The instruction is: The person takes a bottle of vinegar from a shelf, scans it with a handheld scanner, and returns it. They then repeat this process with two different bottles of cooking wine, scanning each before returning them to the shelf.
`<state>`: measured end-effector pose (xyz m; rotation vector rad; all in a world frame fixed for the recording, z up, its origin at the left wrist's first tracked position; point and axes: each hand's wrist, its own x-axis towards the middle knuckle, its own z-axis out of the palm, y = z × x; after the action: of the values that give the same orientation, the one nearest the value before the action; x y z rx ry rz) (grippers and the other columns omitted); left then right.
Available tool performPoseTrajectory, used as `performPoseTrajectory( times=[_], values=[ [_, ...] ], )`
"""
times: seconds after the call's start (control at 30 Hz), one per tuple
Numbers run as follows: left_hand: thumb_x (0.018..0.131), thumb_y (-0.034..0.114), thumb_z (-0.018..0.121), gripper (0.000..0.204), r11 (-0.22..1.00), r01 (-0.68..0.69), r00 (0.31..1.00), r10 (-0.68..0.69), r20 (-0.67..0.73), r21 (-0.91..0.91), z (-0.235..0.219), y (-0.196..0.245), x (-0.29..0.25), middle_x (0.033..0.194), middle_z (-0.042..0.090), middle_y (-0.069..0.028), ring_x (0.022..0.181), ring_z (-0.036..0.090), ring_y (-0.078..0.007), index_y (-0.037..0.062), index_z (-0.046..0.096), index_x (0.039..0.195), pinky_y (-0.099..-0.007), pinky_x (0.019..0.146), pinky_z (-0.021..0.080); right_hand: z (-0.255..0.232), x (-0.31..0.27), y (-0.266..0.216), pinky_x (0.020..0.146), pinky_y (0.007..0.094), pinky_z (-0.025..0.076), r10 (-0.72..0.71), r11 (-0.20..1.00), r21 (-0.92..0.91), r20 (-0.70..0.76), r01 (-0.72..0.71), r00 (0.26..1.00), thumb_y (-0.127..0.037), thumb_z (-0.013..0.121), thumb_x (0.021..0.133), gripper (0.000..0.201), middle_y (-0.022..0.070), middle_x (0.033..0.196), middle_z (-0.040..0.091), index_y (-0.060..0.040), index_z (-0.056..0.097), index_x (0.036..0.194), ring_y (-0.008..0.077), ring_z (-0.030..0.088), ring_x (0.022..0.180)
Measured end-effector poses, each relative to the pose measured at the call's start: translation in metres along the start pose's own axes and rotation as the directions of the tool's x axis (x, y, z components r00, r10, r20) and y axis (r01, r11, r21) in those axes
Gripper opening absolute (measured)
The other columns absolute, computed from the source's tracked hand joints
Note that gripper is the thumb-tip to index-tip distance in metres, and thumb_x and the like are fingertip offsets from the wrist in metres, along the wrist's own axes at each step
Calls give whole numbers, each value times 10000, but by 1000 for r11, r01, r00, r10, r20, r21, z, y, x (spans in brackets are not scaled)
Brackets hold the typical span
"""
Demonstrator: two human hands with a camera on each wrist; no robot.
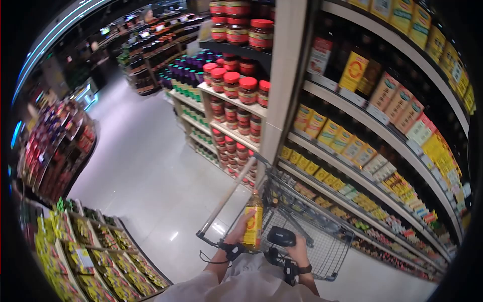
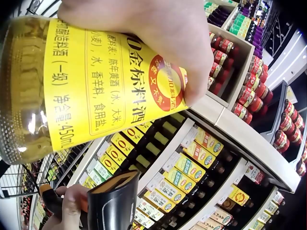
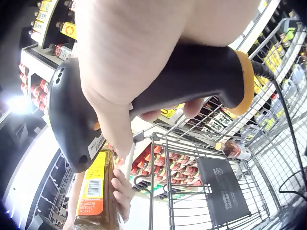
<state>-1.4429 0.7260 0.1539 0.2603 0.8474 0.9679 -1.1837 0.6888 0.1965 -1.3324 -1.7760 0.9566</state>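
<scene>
1 narrow gap between bottle (image 1: 253,224) and scanner (image 1: 281,236), wire cart (image 1: 324,253) beyond.

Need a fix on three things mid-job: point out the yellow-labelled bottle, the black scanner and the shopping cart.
Yellow-labelled bottle (image 2: 93,86): left wrist view, on its label.
Black scanner (image 3: 192,73): right wrist view, on its handle.
Shopping cart (image 1: 224,198): head view, on its push bar.
</scene>
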Motion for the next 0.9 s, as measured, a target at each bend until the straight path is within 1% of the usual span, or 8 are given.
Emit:
performPoseTrajectory(
  times=[0.13, 0.27, 0.37, 0.47, 0.57, 0.7, 0.8, 0.9],
  values=[
    [928, 519, 606, 467, 998, -49, 998, 50, -23, 40, 9, 7, -11, 843, 651, -71, 696, 668, -198, 80, 573, 1085, -330, 615, 562, 1, 5, -21, 751, 363, 528, 24, 999, 43, 1, -24, 1000, -31, 771, 644, 279, 150, 857, 699, 20, 707, 911, 296, 689, 812],
    [921, 529, 617, 471, 999, -54, 997, 54, -59, 8, 6, 8, -17, 802, 638, -61, 647, 659, -188, 81, 562, 1058, -306, 560, 549, 5, 8, -15, 777, 367, 528, 39, 999, 10, 95, -40, 995, -22, 807, 627, 338, 147, 911, 717, -17, 734, 957, 312, 690, 845],
    [941, 505, 591, 468, 998, -65, 996, 66, -62, 16, -7, 5, -19, 889, 673, -86, 721, 685, -213, 70, 581, 1114, -345, 645, 575, 10, 10, -14, 777, 356, 530, 25, 1000, 10, 102, -26, 994, -19, 803, 628, 336, 142, 904, 721, -17, 731, 956, 296, 697, 837],
    [915, 529, 628, 497, 995, -96, 991, 94, -98, -16, -9, 4, -21, 819, 635, -69, 648, 661, -198, 69, 544, 1084, -316, 556, 553, 15, 11, -2, 773, 347, 531, -19, 999, -25, 129, 22, 992, -16, 799, 627, 346, 136, 893, 724, -16, 727, 965, 276, 702, 829],
    [917, 518, 628, 492, 994, -112, 984, 110, -143, -9, -7, 7, -32, 826, 634, -68, 641, 658, -196, 68, 539, 1096, -319, 559, 554, 21, 15, -7, 780, 380, 535, 15, 999, 28, 120, -19, 993, -36, 804, 575, 338, 150, 859, 713, 3, 717, 899, 327, 694, 818],
    [923, 508, 622, 483, 987, -159, 976, 158, -151, 5, -17, 2, -40, 845, 643, -67, 670, 664, -188, 66, 551, 1105, -319, 587, 559, 26, 22, -6, 765, 350, 533, -81, 996, -30, 208, 89, 975, -43, 801, 630, 350, 138, 882, 725, -24, 723, 970, 290, 706, 820],
    [931, 512, 606, 489, 983, -182, 965, 183, -189, 23, -27, -3, -41, 865, 666, -80, 704, 682, -199, 53, 574, 1098, -330, 628, 575, 28, 23, -26, 764, 360, 533, -118, 987, -80, 225, 139, 967, -51, 807, 632, 338, 139, 886, 723, -30, 726, 959, 313, 702, 825],
    [932, 513, 608, 493, 982, -188, 962, 185, -202, 1, -34, -7, -41, 870, 664, -81, 705, 683, -204, 51, 573, 1099, -339, 630, 579, 34, 21, -5, 763, 363, 532, -118, 989, -56, 254, 136, 960, -59, 816, 637, 326, 140, 889, 721, -34, 728, 950, 321, 699, 827]
  ],
)
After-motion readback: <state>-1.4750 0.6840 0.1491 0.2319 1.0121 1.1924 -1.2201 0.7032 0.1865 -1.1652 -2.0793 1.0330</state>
